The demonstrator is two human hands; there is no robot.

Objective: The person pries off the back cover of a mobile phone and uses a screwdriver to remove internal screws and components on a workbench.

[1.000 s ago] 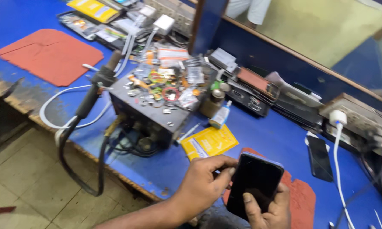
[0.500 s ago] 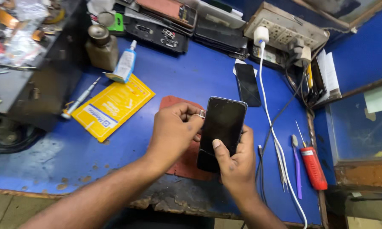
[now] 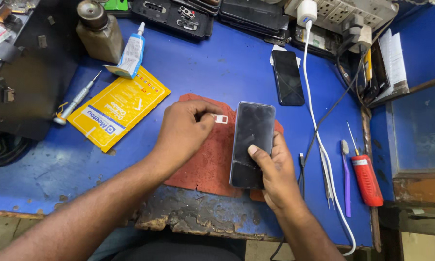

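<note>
My right hand (image 3: 273,171) holds a black smartphone (image 3: 252,140) screen-up over a red work mat (image 3: 205,164), thumb resting on the glass. My left hand (image 3: 183,130) pinches a small white SIM tray (image 3: 221,118) just left of the phone's upper edge. The tray is close to the phone's side; whether it touches is unclear.
On the blue workbench (image 3: 217,67) lie a yellow packet (image 3: 118,108), a small screwdriver (image 3: 75,104), a glue tube (image 3: 130,53), a brown bottle (image 3: 99,31), a second black phone (image 3: 288,77), a white charger cable (image 3: 319,140), tweezers (image 3: 326,176), a purple brush (image 3: 346,176) and a red tool (image 3: 366,179).
The view has swung right and settled over the red mat. Both hands carried the phone over the mat, and the left hand now holds the white tray beside it.
</note>
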